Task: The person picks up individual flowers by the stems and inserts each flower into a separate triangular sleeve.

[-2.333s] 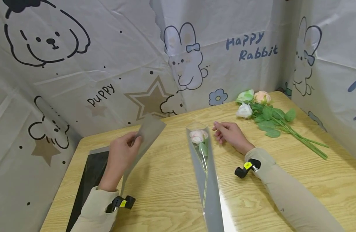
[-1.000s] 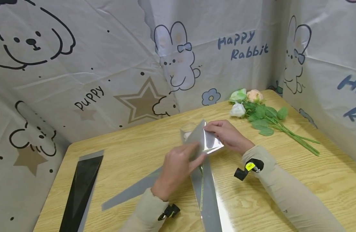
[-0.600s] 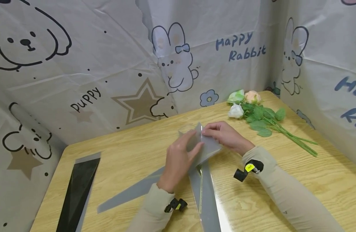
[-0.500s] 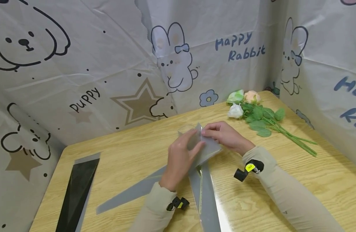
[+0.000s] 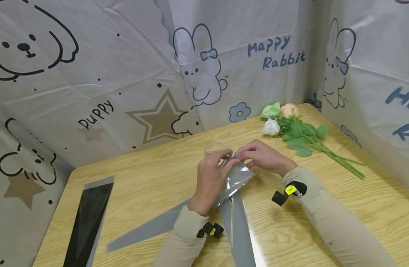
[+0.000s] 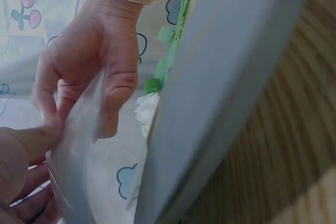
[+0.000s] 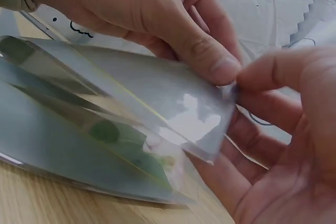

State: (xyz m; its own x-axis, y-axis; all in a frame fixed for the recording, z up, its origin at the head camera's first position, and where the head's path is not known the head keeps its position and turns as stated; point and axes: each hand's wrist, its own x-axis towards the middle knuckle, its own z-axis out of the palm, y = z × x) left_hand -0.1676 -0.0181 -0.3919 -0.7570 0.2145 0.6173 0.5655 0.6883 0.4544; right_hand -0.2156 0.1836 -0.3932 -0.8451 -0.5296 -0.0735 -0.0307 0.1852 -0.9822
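A grey, part-clear flower sleeve [image 5: 239, 176] is held in both hands above the middle of the table. My left hand [image 5: 209, 178] pinches its end edge between thumb and fingers. At the same corner, the fingertips of my right hand [image 5: 262, 157] pinch the film, meeting the left fingertips in the right wrist view. The sleeve's narrow tail slants down to the left. Beneath it lies a second grey sleeve [image 5: 236, 230] with a gold line; the pink rose [image 7: 173, 169] and green leaf [image 7: 105, 130] inside show in the right wrist view, mostly covered in the head view.
On the left of the wood-grain table [image 5: 141, 185] lies a black sleeve [image 5: 89, 218] with grey edges. Loose stemmed roses, including a white rose [image 5: 271, 127] and a peach rose [image 5: 290, 110], lie at the back right. A printed cloth [image 5: 124, 66] hangs behind the table.
My left hand brought the grey sleeve from the left to the middle, over the wrapped rose. My right hand took hold of its edge. Lately both hands have drawn together at the corner.
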